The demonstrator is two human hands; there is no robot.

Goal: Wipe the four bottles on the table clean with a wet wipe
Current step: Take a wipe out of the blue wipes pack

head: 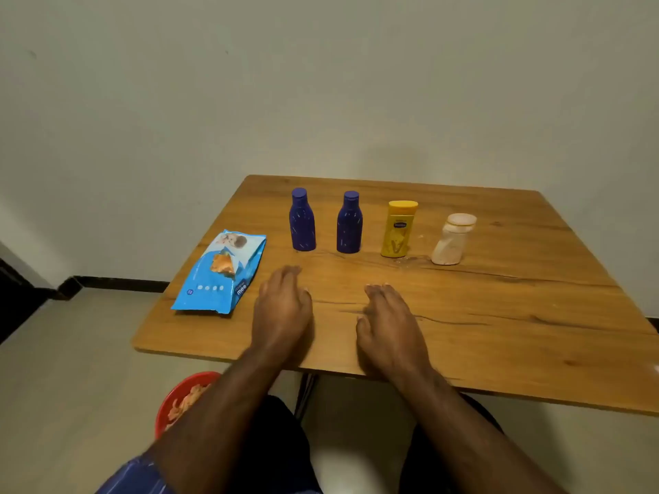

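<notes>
1. Right now both hands rest flat on the table [499,315], fingers relaxed, holding nothing: left hand [281,308], right hand [388,326].
2. Just left of the left hand lies the blue wipe pack [223,270], soft and crinkly by the look of it; I'd pin it with one hand and pull a wipe with the other.
3. Beyond the fingertips stand four bottles: two dark blue bottles [303,221] [349,224], a yellow bottle [399,229] and a pale bottle [453,240] farthest right.
4. Likely light, rigid plastic, easily tipped; grip each round the body, and once wet, probably slippery.
</notes>
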